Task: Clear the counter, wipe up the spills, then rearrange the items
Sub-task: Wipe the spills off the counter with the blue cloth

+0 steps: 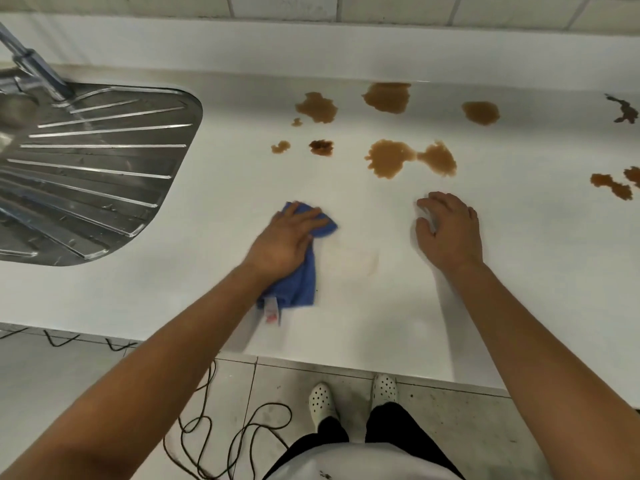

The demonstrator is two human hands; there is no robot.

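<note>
My left hand (284,237) presses flat on a blue cloth (301,282) lying on the white counter (214,188), its fingers straight over the cloth's far end. A white tag hangs from the cloth's near corner. My right hand (448,228) rests on the bare counter to the right, fingers loosely spread and holding nothing. Several brown spills (391,157) spread across the counter beyond both hands, with darker ones (625,112) at the far right. A faint smear (370,261) marks the surface between my hands.
A steel drainboard (93,168) with a tap (34,64) is set into the counter at the left. A tiled wall (346,8) runs behind. Below the counter's front edge, dark cables (221,420) lie on the tiled floor by my white shoes (353,396).
</note>
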